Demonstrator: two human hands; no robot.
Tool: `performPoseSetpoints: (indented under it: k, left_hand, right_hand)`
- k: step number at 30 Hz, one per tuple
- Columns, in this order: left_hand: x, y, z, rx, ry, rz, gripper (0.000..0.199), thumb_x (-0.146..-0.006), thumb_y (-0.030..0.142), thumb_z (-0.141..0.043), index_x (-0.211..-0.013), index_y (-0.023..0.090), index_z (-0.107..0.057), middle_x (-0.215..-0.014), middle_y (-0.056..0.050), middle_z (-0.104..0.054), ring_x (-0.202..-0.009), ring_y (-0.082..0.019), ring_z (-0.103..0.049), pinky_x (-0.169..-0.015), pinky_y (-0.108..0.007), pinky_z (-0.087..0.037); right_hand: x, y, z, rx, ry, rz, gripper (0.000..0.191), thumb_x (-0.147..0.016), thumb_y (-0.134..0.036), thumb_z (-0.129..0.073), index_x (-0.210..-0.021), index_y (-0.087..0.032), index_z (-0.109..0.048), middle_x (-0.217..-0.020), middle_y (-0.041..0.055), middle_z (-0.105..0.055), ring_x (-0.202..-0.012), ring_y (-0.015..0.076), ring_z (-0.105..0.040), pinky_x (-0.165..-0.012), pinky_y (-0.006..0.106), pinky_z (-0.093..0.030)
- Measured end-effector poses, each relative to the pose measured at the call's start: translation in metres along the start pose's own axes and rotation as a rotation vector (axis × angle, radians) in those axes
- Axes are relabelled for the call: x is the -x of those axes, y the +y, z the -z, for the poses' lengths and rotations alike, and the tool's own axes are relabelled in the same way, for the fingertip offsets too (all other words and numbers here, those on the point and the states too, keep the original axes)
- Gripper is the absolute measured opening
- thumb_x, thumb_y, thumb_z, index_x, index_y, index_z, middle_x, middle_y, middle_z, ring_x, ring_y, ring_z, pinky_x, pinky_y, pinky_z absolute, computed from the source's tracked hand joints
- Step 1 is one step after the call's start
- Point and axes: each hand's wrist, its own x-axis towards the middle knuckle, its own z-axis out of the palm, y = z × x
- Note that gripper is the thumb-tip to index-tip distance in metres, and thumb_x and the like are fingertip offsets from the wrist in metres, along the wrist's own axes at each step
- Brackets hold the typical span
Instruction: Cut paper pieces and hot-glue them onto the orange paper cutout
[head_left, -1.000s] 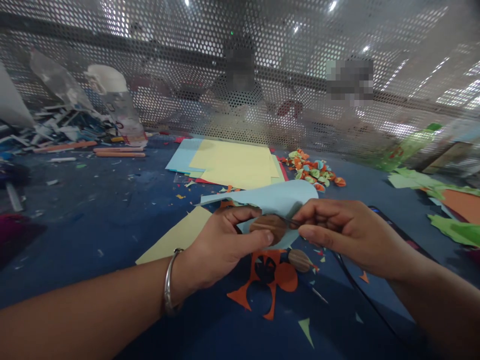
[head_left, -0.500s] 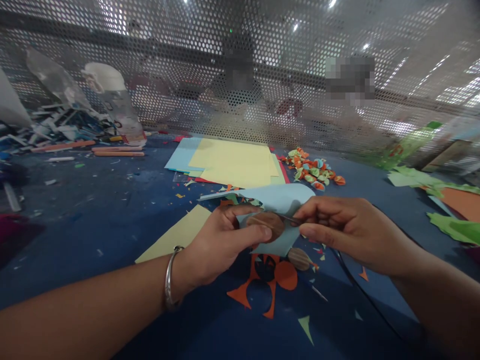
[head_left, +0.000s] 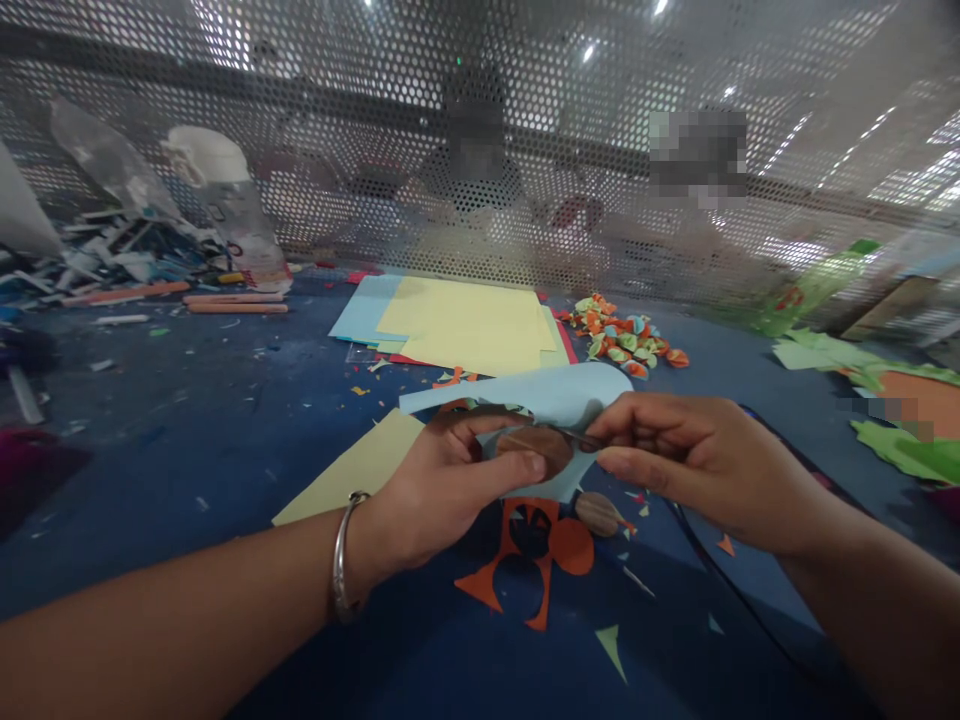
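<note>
My left hand [head_left: 450, 475] pinches a round brown wooden disc [head_left: 544, 450] against a light blue paper sheet [head_left: 577, 390], thumb on top of the disc. My right hand [head_left: 675, 445] is closed on a thin dark metal tool [head_left: 574, 435], whose tip meets the upper edge of the disc; what kind of tool it is stays unclear. Below the hands lie an orange paper scrap with round holes [head_left: 508, 545], an orange paper circle [head_left: 572, 546] and a second wooden disc [head_left: 598, 512]. A pale yellow sheet [head_left: 356, 465] lies partly behind my left wrist.
Behind are stacked coloured papers [head_left: 465, 320] and a pile of small curled paper pieces [head_left: 630, 345]. A bottle [head_left: 244, 220] and strips stand left. Green and orange paper [head_left: 915, 400] lies right. A perforated metal screen [head_left: 360, 130] spans the back, people beyond it.
The blue sheet has shifted slightly, its left strip now showing broader and its lower edge higher. Both hands keep almost the same place and grip.
</note>
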Motion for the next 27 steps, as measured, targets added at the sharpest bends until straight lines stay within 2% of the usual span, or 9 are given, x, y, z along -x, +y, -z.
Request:
performPoseSetpoints:
  k: [4, 9, 24, 27]
  left_hand:
    - [-0.0005, 0.0005, 0.0008, -0.088, -0.014, -0.036, 0.01, -0.088, 0.014, -0.072, -0.08, 0.018, -0.077, -0.077, 0.004, -0.069, -0.075, -0.006, -0.057, -0.076, -0.019, -0.046]
    - [-0.0008, -0.0012, 0.0012, -0.044, -0.022, -0.055, 0.013, -0.087, 0.012, -0.072, -0.084, 0.023, -0.078, -0.08, 0.006, -0.071, -0.076, -0.005, -0.06, -0.076, -0.017, -0.046]
    - [-0.0015, 0.0003, 0.0001, -0.065, 0.042, 0.004, 0.011, -0.084, 0.011, -0.073, -0.078, 0.019, -0.077, -0.08, 0.003, -0.075, -0.077, -0.007, -0.063, -0.077, -0.018, -0.049]
    - [-0.001, 0.0008, 0.0015, -0.108, 0.021, 0.007, 0.01, -0.085, 0.012, -0.072, -0.083, 0.019, -0.078, -0.083, 0.003, -0.076, -0.079, -0.007, -0.064, -0.078, -0.018, -0.049]
  right_hand:
    - [-0.0008, 0.0011, 0.0, 0.045, -0.004, 0.035, 0.021, -0.094, -0.039, -0.066, -0.088, -0.02, -0.071, -0.066, -0.0021, -0.063, -0.056, 0.0082, -0.053, -0.05, 0.018, -0.043]
    - [-0.0008, 0.0027, -0.0004, 0.058, 0.006, 0.054, 0.021, -0.094, -0.039, -0.066, -0.089, -0.019, -0.071, -0.066, -0.0023, -0.062, -0.056, 0.0081, -0.052, -0.05, 0.017, -0.043]
    - [-0.0017, 0.0017, 0.0019, -0.034, -0.016, 0.004, 0.018, -0.091, -0.037, -0.069, -0.091, -0.019, -0.071, -0.066, -0.0022, -0.064, -0.055, 0.0071, -0.055, -0.049, 0.015, -0.044]
    - [-0.0022, 0.0017, 0.0026, -0.044, -0.034, -0.012, 0.02, -0.091, -0.038, -0.069, -0.091, -0.019, -0.071, -0.064, -0.0028, -0.062, -0.053, 0.0067, -0.053, -0.048, 0.015, -0.043]
